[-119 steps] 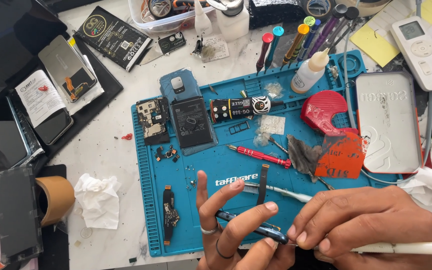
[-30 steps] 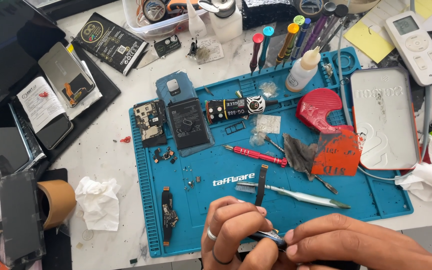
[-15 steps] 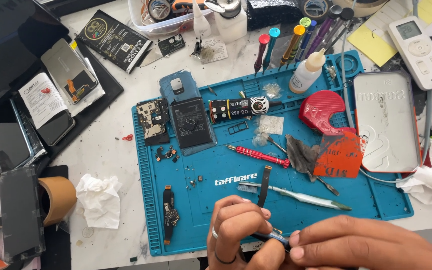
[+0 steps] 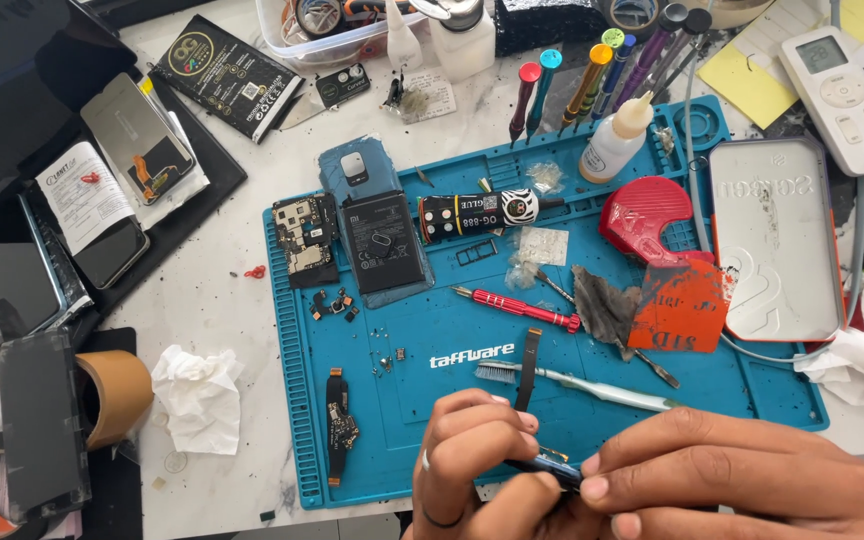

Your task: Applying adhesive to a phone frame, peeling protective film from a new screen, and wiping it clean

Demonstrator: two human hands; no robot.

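Pinching a small dark phone part over the near edge of the blue mat

Head view: both hands meet at the near edge of the blue repair mat [image 4: 752,400], low in the frame. The left hand [image 4: 472,460], a ring on one finger, has thumb and fingers curled and pressed onto a small dark part [image 4: 542,468], apparently a slim component with a bluish edge and a bit of gold at one end. The right hand [image 4: 742,475] comes in from the right with its fingertips [image 4: 594,488] pinched on the same part's other end. So each hand is closed on it, and the part sits between them, just above the mat's near edge.

The part looks thin, light and fragile; it probably bends or cracks easily, so a hold at its edges, off the gold contacts, seems safest. How stiff it is cannot be told.

On the mat just beyond the hands lies a white toothbrush [image 4: 592,385], with a narrow black strip [image 4: 527,355] crossing it. Farther up the mat lie a red screwdriver [image 4: 517,305], a phone back shell with battery [image 4: 382,240] and a bare circuit board [image 4: 304,240]. Near the mat's left edge lies a flex cable [image 4: 339,425]. At the mat's right end sits a metal tin [image 4: 777,235]; off its left edge, a crumpled tissue [image 4: 197,395] and a brown tape roll [image 4: 112,395]
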